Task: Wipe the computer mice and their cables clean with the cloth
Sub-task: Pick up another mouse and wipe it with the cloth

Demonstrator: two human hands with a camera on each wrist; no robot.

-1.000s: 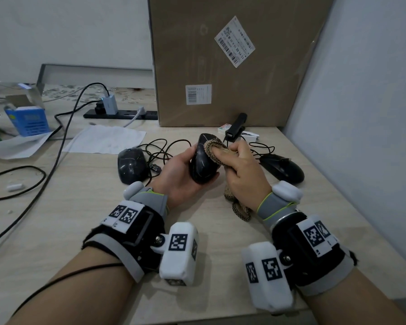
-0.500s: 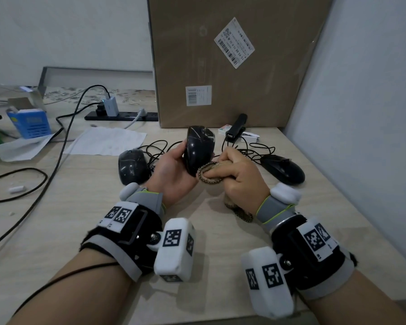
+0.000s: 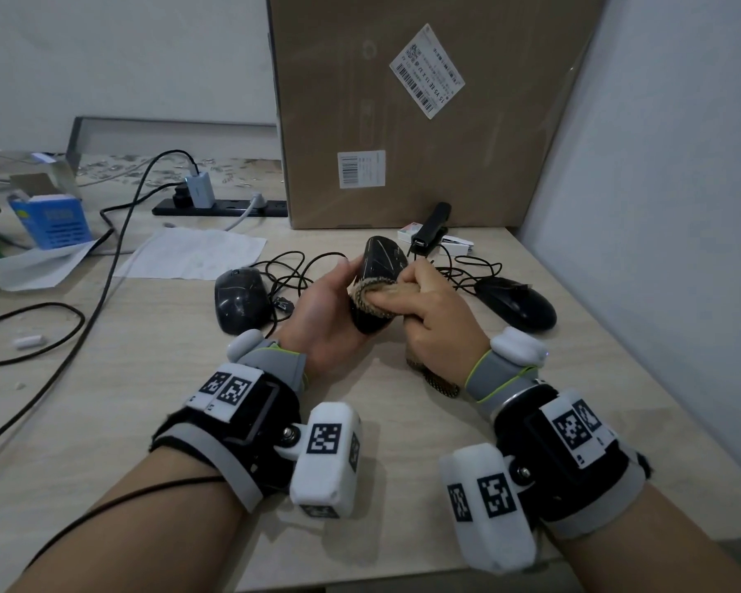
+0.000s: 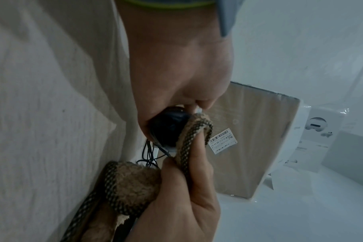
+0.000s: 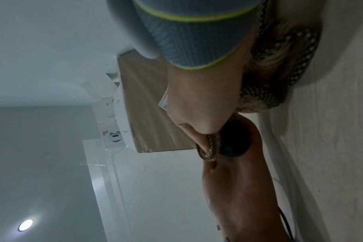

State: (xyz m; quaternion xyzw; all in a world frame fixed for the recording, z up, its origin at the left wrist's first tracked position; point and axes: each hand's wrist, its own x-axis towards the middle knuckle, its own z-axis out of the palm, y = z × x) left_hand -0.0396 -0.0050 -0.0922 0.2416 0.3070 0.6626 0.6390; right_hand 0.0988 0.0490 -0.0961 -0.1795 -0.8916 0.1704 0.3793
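pale wooden desk [image 3: 103, 400], 3 mice. black mouse [image 3: 377, 267] is gripped off it by left hand [image 3: 326, 310], right hand [image 3: 437, 318] clamped on cloth [image 3: 371, 293] pressed against it. shell's probably light, slick; best held by the sides.

Glossy black held mouse [image 3: 375, 284]; tan terry cloth [image 3: 375, 299] edged in a black-and-cream checked band; two further black mice [image 3: 240, 299] [image 3: 516, 303] with black cables [image 3: 294, 271]; pale wood-grain desk [image 3: 103, 400]; brown cardboard box [image 3: 424, 109] bearing white barcode labels; blue, possibly printed, small carton [image 3: 52, 220].
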